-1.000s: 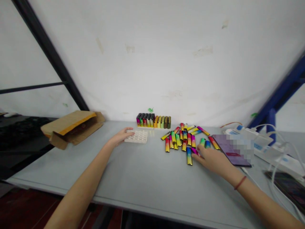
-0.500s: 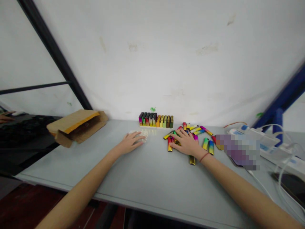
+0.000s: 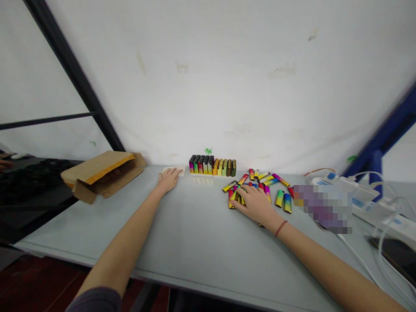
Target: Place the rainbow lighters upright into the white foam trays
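Observation:
My left hand (image 3: 168,178) lies flat on a white slotted tray (image 3: 180,170) near the wall, just left of a filled tray of upright lighters (image 3: 212,166). My right hand (image 3: 255,202) rests on a loose pile of rainbow-coloured lighters (image 3: 261,185) on the grey table (image 3: 195,234); its fingers curl over several of them, and I cannot make out a firm grip. A red band circles my right wrist.
An open cardboard box (image 3: 101,173) lies at the table's left end. A blurred-out phone (image 3: 321,203), white power strips and cables (image 3: 377,203) and a dark phone (image 3: 398,255) crowd the right side. Black and blue frame bars slant at both sides.
My left hand pushed the white tray back and left, up to the wall beside the filled tray. My right hand moved from the pile's right edge onto its middle.

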A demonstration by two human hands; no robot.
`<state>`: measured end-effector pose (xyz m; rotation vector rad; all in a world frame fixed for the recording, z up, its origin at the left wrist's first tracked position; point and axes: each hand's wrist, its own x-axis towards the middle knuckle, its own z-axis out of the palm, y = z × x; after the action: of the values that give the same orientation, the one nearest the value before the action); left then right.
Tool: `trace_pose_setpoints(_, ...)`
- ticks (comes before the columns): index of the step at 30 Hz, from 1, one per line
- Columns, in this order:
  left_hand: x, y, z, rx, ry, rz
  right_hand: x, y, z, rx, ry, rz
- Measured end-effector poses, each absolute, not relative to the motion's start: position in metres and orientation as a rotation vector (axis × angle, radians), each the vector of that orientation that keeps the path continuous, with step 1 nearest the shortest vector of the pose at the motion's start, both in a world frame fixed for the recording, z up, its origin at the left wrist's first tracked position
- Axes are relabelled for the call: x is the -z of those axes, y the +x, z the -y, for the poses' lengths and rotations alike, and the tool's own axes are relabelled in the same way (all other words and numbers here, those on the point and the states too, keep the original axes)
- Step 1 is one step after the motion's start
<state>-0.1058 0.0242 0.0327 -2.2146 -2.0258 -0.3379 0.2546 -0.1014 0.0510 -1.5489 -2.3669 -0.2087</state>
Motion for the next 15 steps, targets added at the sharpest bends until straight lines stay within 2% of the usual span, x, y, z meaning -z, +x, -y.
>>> trace_pose_setpoints(4, -0.039, -0.074, -0.013, 0.86, -2.053, 1.797, -0.056, 0.276, 0.083, 0.111, -1.48, 2.288)
trace_pose_setpoints(6, -0.044, -0.048, -0.001, 0.937, -2.289, 1.547, -0.052, 0.29, 0.073, 0.122, -1.526, 2.271)
trace_pose_setpoints(11, -0.043, 0.031, 0.033, 0.579, -2.901, 0.909, -0.033, 0.31, 0.072, -0.019, -1.65, 2.369)
trace_pose_setpoints(15, -0.031, 0.078, 0.049, 0.412, -3.002, 0.834, -0.032, 0.316, 0.075, 0.065, -1.658, 2.291)
